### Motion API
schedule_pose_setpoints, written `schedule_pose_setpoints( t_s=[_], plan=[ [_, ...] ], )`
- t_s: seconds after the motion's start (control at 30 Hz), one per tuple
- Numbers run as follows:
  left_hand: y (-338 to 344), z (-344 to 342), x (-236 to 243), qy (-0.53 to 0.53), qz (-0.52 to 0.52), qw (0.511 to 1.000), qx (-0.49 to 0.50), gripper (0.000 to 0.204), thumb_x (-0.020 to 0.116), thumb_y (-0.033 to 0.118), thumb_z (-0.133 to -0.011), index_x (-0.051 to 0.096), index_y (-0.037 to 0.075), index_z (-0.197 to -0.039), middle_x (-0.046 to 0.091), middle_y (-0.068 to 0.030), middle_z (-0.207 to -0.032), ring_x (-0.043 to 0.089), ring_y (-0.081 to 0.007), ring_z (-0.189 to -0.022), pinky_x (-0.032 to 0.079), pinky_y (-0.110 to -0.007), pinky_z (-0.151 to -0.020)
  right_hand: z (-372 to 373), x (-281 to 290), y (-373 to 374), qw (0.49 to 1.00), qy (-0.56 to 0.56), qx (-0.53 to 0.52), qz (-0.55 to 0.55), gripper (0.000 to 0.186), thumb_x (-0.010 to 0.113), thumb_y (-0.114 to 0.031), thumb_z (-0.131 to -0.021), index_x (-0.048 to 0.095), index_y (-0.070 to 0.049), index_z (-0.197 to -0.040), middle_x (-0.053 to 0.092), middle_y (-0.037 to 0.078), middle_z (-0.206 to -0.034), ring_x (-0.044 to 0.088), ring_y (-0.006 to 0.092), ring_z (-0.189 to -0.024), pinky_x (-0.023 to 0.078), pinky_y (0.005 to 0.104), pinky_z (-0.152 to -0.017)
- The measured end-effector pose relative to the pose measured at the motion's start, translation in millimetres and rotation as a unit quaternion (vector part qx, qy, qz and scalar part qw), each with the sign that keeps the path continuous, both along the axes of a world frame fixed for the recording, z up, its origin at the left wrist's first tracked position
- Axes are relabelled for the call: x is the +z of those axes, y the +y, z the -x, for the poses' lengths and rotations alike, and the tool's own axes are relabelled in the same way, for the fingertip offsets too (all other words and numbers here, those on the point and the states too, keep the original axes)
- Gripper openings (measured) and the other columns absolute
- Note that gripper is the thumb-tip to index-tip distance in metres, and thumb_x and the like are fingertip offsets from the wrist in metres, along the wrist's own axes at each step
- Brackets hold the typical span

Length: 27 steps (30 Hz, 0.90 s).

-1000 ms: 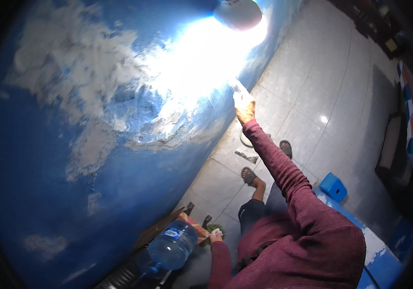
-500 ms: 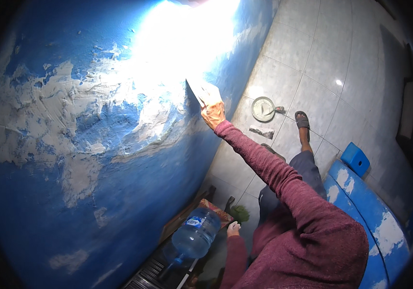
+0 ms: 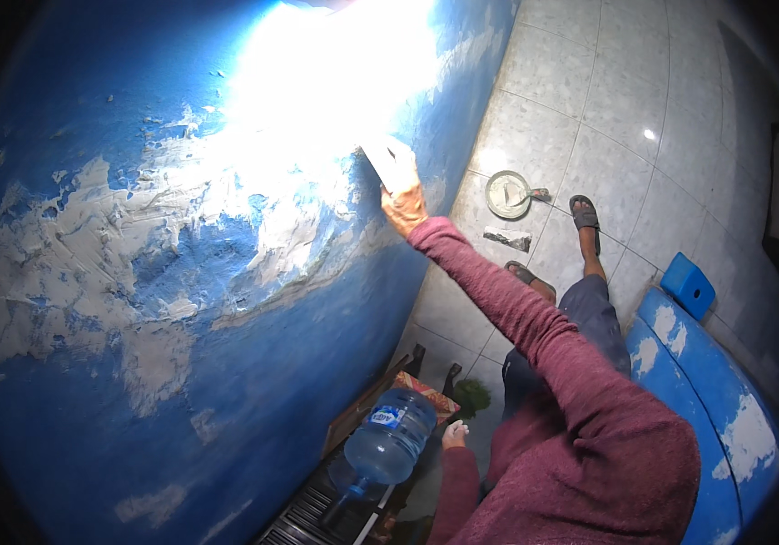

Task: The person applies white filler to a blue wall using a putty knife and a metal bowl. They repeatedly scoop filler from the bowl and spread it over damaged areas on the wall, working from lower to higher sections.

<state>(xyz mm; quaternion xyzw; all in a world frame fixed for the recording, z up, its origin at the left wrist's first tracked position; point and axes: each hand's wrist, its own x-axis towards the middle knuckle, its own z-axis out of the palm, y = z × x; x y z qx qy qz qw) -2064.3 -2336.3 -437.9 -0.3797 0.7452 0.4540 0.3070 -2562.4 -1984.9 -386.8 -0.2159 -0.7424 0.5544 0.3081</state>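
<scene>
My right hand [image 3: 403, 202] reaches out to the blue wall [image 3: 253, 381] and grips a flat, pale putty scraper [image 3: 378, 165]. The scraper's far edge meets the wall at the rim of a bright glare, which washes out its outline. Rough white putty [image 3: 53, 241] covers a broad band of the wall to the left of this hand. My left hand [image 3: 455, 434] hangs low with its fingers curled, close to the large water bottle [image 3: 380, 450]. Whether anything is inside those fingers is too small to make out.
On the tiled floor [image 3: 625, 100] lie a round pan of white paste [image 3: 508, 195] with a handled tool on its rim, and a pale block [image 3: 507, 238]. A blue stool [image 3: 687, 286] stands beside a peeling blue surface [image 3: 680, 363]. Below the bottle is a black ridged rack [image 3: 303, 509].
The view has shifted slightly, so floor things appear farther right and the bottle sits farther right. My right hand keeps the scraper at nearly the same spot on the wall, its blade turned a little.
</scene>
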Motion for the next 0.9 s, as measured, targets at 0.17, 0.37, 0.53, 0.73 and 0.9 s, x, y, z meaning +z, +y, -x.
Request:
schedule_pose_setpoints(
  t_s=[0.17,0.37,0.53,0.73,0.9],
  plan=[
    [11,10,10,-0.027,0.027,0.999,-0.024,0.034,0.058,0.014,-0.085,0.058,-0.006,-0.112,0.066,-0.0122,-0.094,0.063,-0.0157,-0.08,0.049,-0.027,-0.076,1,-4,-46,1.0,0.0,-0.018,0.025,0.057,0.046,0.015,-0.069,0.051,-0.001,-0.123,0.048,0.023,-0.124,0.047,0.0378,-0.112,0.043,0.0409,-0.095],
    [20,28,11,-0.028,0.013,0.997,-0.065,0.035,0.058,0.015,-0.087,0.056,-0.006,-0.115,0.065,-0.0114,-0.095,0.061,-0.0143,-0.079,0.048,-0.026,-0.076,-31,-18,-61,0.998,0.029,0.049,-0.004,0.057,0.047,0.014,-0.07,0.048,-0.001,-0.126,0.044,0.024,-0.127,0.046,0.0387,-0.116,0.045,0.0429,-0.095],
    [12,41,0,0.01,0.001,0.999,-0.031,0.034,0.058,0.014,-0.087,0.057,-0.006,-0.115,0.065,-0.0122,-0.095,0.062,-0.014,-0.078,0.048,-0.025,-0.075,-49,-33,-36,0.999,-0.001,0.036,0.037,0.053,0.049,0.009,-0.074,0.049,-0.001,-0.126,0.049,0.022,-0.123,0.048,0.0367,-0.113,0.042,0.0403,-0.099],
    [15,23,1,-0.014,-0.003,0.999,-0.028,0.034,0.057,0.015,-0.088,0.056,-0.006,-0.115,0.066,-0.0133,-0.096,0.062,-0.0138,-0.078,0.049,-0.025,-0.076,-8,0,14,0.983,-0.057,-0.005,0.174,0.041,0.045,0.002,-0.083,0.049,0.001,-0.123,0.053,0.019,-0.121,0.051,0.0335,-0.11,0.04,0.0399,-0.099],
    [23,22,10,-0.047,0.01,0.997,-0.054,0.034,0.056,0.014,-0.088,0.056,-0.006,-0.116,0.066,-0.0124,-0.096,0.062,-0.0137,-0.08,0.048,-0.026,-0.077,5,15,-9,0.996,-0.051,-0.018,0.066,0.039,0.046,-0.001,-0.082,0.049,0.002,-0.121,0.051,0.022,-0.12,0.051,0.0337,-0.108,0.041,0.0399,-0.098]
  ],
)
